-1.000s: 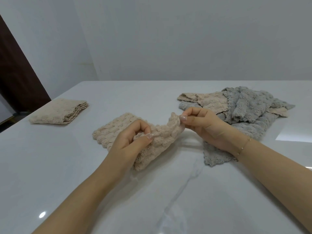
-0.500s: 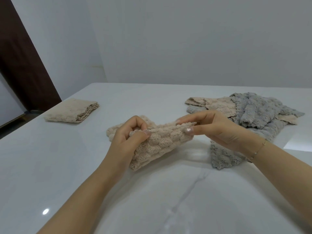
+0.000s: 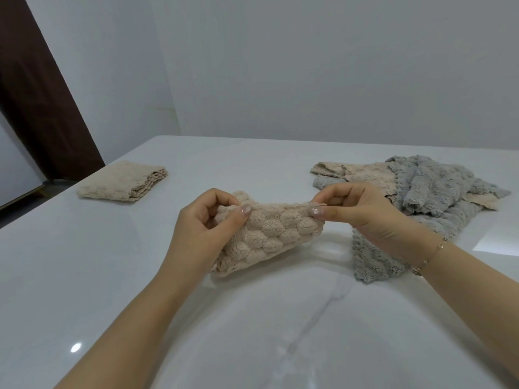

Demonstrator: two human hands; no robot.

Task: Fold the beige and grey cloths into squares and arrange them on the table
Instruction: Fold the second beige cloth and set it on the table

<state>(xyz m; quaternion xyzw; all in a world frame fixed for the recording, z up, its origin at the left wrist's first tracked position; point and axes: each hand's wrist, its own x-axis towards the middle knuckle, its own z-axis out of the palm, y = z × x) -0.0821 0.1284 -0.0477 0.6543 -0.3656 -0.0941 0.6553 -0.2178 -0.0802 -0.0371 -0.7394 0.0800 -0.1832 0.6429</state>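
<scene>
A bubbly beige cloth [image 3: 275, 234] is held up in the middle of the white table [image 3: 112, 276], its lower end touching the surface. My left hand [image 3: 207, 220] pinches its upper left corner between thumb and fingers. My right hand [image 3: 362, 211] pinches the upper right corner. A folded beige stack [image 3: 120, 182] lies at the far left. To the right sits a loose pile of grey cloths [image 3: 432, 186] with beige cloths [image 3: 362, 174] mixed in; my right wrist covers part of it.
A dark brown door panel [image 3: 36, 102] stands beyond the table's left corner. Grey walls rise behind the table. The table's left edge runs close to the folded stack. Bare tabletop lies in front of me.
Both hands have lifted the beige cloth's top edge and pulled it taut between them. The folded-over layer now hangs towards me. The camera view has tilted up slightly.
</scene>
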